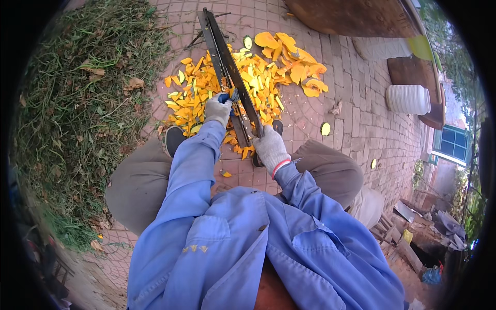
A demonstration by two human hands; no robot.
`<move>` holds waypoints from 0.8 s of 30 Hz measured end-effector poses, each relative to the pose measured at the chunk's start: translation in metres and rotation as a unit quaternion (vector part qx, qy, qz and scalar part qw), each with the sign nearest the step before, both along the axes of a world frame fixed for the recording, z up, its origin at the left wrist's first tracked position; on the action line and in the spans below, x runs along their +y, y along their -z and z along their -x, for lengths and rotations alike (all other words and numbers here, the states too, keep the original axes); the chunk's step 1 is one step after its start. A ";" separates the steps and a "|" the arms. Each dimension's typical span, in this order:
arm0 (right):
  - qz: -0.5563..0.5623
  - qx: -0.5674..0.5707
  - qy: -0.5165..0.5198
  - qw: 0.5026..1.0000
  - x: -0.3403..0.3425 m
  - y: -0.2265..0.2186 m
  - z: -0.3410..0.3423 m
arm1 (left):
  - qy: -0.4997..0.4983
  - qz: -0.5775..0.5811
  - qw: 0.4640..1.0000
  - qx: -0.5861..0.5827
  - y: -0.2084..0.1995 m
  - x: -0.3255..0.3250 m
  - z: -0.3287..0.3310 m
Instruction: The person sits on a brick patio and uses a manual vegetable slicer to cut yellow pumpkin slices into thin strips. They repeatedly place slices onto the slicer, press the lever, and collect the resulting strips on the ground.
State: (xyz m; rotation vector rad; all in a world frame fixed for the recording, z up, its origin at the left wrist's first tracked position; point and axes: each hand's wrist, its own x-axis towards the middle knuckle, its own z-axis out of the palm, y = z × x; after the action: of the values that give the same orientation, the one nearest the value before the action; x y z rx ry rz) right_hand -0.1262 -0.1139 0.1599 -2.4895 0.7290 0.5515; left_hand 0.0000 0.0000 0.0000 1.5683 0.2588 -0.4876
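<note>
In the head view, a good share of the orange flesh, pumpkin by its look, appears already cut: a broad heap of chunks (258, 77) spreads over the brick paving (346, 77), beneath and on both sides of a long cutter (235, 77). Judging by size, the big slabs (312, 87) at the heap's far right side are left uncut; they are thick, curved and smooth-skinned, while the chunks are small, angular and moist-looking, some paler yellow. The cutter is two straight, dark, narrow bars, seemingly metal, set at a slight angle, its near end between the person's shoes. The right hand (271, 148), in an off-white knitted glove with a red cuff band, is closed around the near end of the right bar. The left hand (218, 109), in a glove with dark blue on the fingers, is held narrow at the gap between the bars; whether it pinches a piece, I cannot tell. A tangled, stringy pile of green stems (88, 93) covers the paving's left edge; a ribbed white tub (408, 99) lies toward its right edge.
</note>
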 end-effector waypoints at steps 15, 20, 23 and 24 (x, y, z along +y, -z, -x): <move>-0.063 -0.041 0.017 0.997 0.007 0.024 0.007 | 0.007 -0.009 0.998 0.056 -0.012 -0.001 -0.015; -0.057 -0.046 0.014 0.997 -0.001 0.018 0.003 | -0.053 0.131 0.973 0.184 -0.048 0.005 -0.028; -0.049 -0.046 0.009 0.998 0.001 0.011 0.000 | -0.077 0.105 0.974 0.186 -0.045 0.006 -0.028; -0.041 -0.048 0.009 0.998 0.000 0.008 -0.001 | -0.072 0.086 0.978 0.176 -0.053 0.005 -0.030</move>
State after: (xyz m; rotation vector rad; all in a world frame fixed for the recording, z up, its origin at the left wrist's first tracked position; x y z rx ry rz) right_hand -0.1252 -0.1141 0.1522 -2.4137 0.6778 0.4429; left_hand 0.0304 0.0054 0.0528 1.2781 0.5823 -0.6554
